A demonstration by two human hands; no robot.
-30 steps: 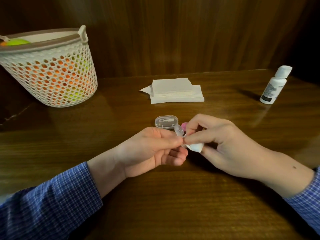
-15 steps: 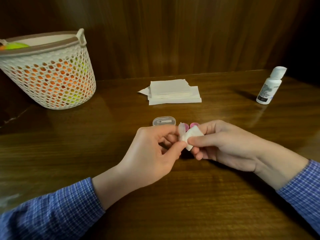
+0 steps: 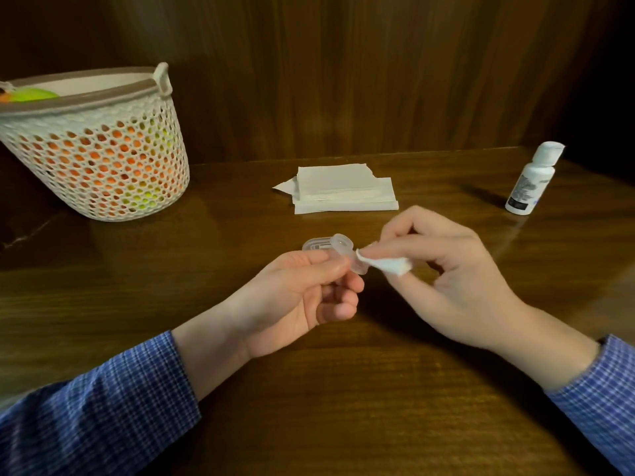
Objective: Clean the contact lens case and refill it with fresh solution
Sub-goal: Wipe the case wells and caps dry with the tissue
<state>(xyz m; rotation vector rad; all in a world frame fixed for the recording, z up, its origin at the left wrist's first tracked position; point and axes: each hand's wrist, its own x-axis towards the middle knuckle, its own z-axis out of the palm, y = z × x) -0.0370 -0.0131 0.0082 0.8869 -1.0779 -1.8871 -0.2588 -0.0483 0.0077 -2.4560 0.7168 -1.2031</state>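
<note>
Fingers of left hand [image 3: 302, 293] pinch lens case [image 3: 347, 254]; right hand [image 3: 446, 276] pinches tissue [image 3: 388, 264].

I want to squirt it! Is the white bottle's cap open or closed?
Closed, it seems. The bottle stands upright on the table with its white cap down on top, though it's small and a bit blurry here.

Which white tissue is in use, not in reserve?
The small wad pinched in the right hand; the folded stack lies untouched on the table.
</note>
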